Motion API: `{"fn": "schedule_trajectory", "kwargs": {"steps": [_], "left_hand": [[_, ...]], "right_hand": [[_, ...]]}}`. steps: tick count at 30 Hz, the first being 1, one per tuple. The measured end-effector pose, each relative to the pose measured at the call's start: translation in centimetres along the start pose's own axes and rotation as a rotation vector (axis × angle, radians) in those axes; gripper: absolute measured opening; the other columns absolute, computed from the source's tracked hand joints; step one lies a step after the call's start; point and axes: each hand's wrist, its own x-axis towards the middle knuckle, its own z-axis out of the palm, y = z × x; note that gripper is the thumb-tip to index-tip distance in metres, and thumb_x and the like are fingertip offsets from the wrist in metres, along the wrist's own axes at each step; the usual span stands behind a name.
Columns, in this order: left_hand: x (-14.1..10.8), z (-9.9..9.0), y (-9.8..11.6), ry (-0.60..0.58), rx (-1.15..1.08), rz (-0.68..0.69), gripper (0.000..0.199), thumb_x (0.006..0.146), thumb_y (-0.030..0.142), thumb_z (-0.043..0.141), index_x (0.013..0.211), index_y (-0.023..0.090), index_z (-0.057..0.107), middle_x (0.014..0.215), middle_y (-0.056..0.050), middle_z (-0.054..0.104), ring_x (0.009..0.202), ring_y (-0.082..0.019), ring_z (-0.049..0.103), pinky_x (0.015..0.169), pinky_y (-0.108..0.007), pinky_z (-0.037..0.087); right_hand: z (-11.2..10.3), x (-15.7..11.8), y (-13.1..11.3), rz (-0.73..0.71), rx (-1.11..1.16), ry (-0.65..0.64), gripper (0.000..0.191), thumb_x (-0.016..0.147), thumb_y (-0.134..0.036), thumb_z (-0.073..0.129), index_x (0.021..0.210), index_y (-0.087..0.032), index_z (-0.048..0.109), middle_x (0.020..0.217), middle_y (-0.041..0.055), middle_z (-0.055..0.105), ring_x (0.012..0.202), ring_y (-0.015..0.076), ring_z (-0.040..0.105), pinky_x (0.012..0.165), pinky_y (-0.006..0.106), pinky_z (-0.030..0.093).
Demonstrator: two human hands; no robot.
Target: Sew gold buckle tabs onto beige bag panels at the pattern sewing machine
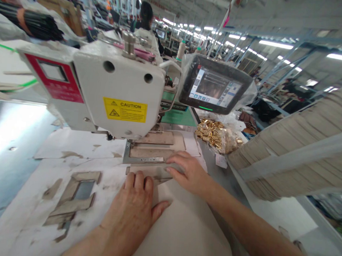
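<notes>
My left hand (130, 207) lies flat on a large beige panel of leather or coated fabric (181, 238), its fingers pointing toward the sewing machine. My right hand (187, 174) rests with its fingers spread across the panel's far end, beside a metal-edged sewing template (148, 157) under the machine's head. Neither hand grips anything. An automatic sewing machine head (118, 89) with a yellow caution label (124, 110) stands just beyond them. My hands hide part of the panel and template.
A stained white paper sheet (75, 199) with cut-out shapes covers the table to the left. A touchscreen (213, 84) hangs right of the machine, above a bag of gold metal fittings (215, 136). A tall stack of beige pieces (298, 148) stands at right. A co-worker (145, 26) sits beyond.
</notes>
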Motion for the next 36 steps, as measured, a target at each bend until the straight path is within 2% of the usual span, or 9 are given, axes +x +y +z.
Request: {"fn": "schedule_trajectory", "kwargs": {"steps": [3, 7, 12, 17, 20, 25, 28, 33, 36], "left_hand": [[-0.3, 0.2, 0.4, 0.050, 0.055, 0.009, 0.056, 0.088, 0.057, 0.047, 0.102, 0.007, 0.069, 0.101, -0.020, 0.064, 0.097, -0.034, 0.059, 0.083, -0.050, 0.052], [-0.7, 1.0, 0.8, 0.113, 0.107, -0.011, 0.062, 0.086, 0.058, 0.050, 0.111, 0.004, 0.067, 0.106, -0.021, 0.066, 0.097, -0.033, 0.061, 0.084, -0.047, 0.054], [-1.0, 2.2, 1.0, 0.173, 0.135, -0.033, 0.076, 0.082, 0.062, 0.054, 0.122, -0.003, 0.061, 0.124, -0.030, 0.061, 0.117, -0.041, 0.057, 0.093, -0.048, 0.053], [-0.9, 2.7, 0.9, 0.190, 0.147, -0.055, 0.080, 0.082, 0.063, 0.054, 0.120, -0.008, 0.061, 0.124, -0.036, 0.059, 0.117, -0.045, 0.057, 0.092, -0.050, 0.054], [-0.8, 2.6, 0.7, 0.189, 0.161, -0.064, 0.082, 0.082, 0.063, 0.054, 0.119, -0.010, 0.061, 0.123, -0.037, 0.059, 0.116, -0.045, 0.058, 0.092, -0.050, 0.054], [-0.9, 2.5, 0.2, 0.193, 0.125, -0.030, 0.077, 0.084, 0.062, 0.051, 0.116, -0.008, 0.063, 0.122, -0.035, 0.060, 0.115, -0.043, 0.058, 0.089, -0.048, 0.055], [-0.8, 3.0, -0.5, 0.219, 0.085, 0.001, 0.070, 0.085, 0.060, 0.049, 0.114, -0.003, 0.064, 0.119, -0.032, 0.061, 0.113, -0.042, 0.058, 0.085, -0.050, 0.055], [-0.4, 3.3, -1.0, 0.219, 0.078, 0.062, 0.065, 0.089, 0.062, 0.039, 0.113, 0.008, 0.066, 0.115, -0.025, 0.063, 0.108, -0.039, 0.059, 0.076, -0.048, 0.057], [-0.3, 2.9, -0.8, 0.191, 0.073, 0.039, 0.063, 0.090, 0.061, 0.036, 0.109, 0.009, 0.066, 0.112, -0.025, 0.063, 0.106, -0.039, 0.059, 0.073, -0.047, 0.056]], "right_hand": [[0.4, -2.5, -1.1, 0.065, 0.014, -0.080, 0.012, 0.092, -0.020, 0.055, 0.088, -0.019, 0.066, 0.091, 0.0060, 0.065, 0.091, 0.0186, 0.060, 0.083, 0.032, 0.048], [0.5, -4.2, -1.2, 0.090, 0.016, -0.065, 0.017, 0.095, -0.018, 0.050, 0.100, -0.020, 0.066, 0.098, 0.0060, 0.065, 0.097, 0.0181, 0.060, 0.088, 0.033, 0.048], [0.3, -5.0, -1.6, 0.122, -0.019, -0.055, 0.019, 0.095, -0.019, 0.049, 0.102, -0.021, 0.067, 0.099, 0.0060, 0.066, 0.096, 0.0183, 0.060, 0.086, 0.033, 0.050], [1.0, -5.6, -1.6, 0.122, -0.086, 0.022, 0.021, 0.095, -0.018, 0.048, 0.105, -0.022, 0.067, 0.115, 0.0084, 0.064, 0.111, 0.0214, 0.058, 0.097, 0.039, 0.048], [1.3, -5.7, -1.4, 0.109, -0.096, 0.036, 0.022, 0.095, -0.018, 0.049, 0.107, -0.022, 0.066, 0.117, 0.0081, 0.065, 0.115, 0.0221, 0.056, 0.101, 0.042, 0.046], [0.6, -5.6, -3.0, 0.176, -0.157, -0.025, 0.020, 0.094, -0.019, 0.050, 0.105, -0.021, 0.066, 0.106, 0.0080, 0.066, 0.102, 0.0226, 0.059, 0.093, 0.041, 0.049], [-0.1, -5.9, -3.6, 0.245, -0.214, -0.056, 0.018, 0.094, -0.019, 0.051, 0.103, -0.021, 0.067, 0.101, 0.0077, 0.067, 0.097, 0.0225, 0.060, 0.090, 0.039, 0.050], [-0.2, -7.6, -1.6, 0.307, -0.253, 0.075, 0.028, 0.093, -0.026, 0.053, 0.118, -0.017, 0.062, 0.124, 0.0132, 0.061, 0.117, 0.0257, 0.054, 0.102, 0.045, 0.044], [-0.2, -8.2, -0.4, 0.274, -0.251, 0.035, 0.033, 0.094, -0.029, 0.053, 0.123, -0.016, 0.060, 0.127, 0.0138, 0.060, 0.119, 0.0255, 0.054, 0.104, 0.045, 0.042]]}}
